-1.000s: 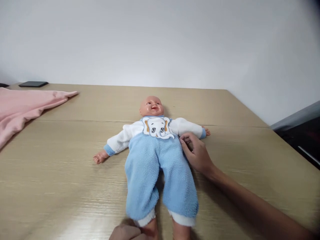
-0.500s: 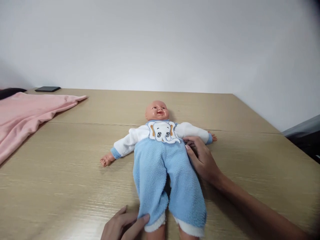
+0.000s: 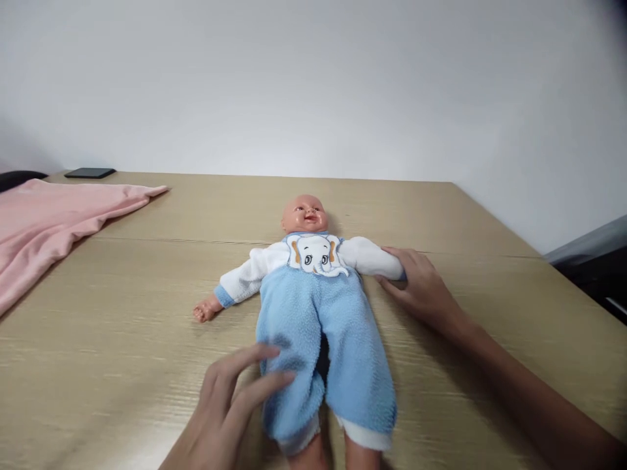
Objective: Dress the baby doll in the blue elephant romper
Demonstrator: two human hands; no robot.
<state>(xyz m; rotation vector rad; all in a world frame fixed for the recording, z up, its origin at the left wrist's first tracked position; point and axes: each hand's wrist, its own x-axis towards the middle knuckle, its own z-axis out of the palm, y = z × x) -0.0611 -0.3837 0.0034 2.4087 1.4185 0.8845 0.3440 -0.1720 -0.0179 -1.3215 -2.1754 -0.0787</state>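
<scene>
On the table (image 3: 122, 352): doll (image 3: 313, 294), face up
Right hand (image 3: 424, 287): fingers curled round right sleeve (image 3: 365, 256)
Left hand (image 3: 223, 405): fingers spread, empty, above left leg (image 3: 294, 414)
Left side: pink cloth (image 3: 53, 219)

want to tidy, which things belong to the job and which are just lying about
In use:
baby doll in elephant-motif outfit
right hand, around its white sleeve
left hand, over blue trouser leg, contact unclear

Lying about:
pink cloth
dark phone-like slab
black object, left edge
dark object, right edge
</scene>
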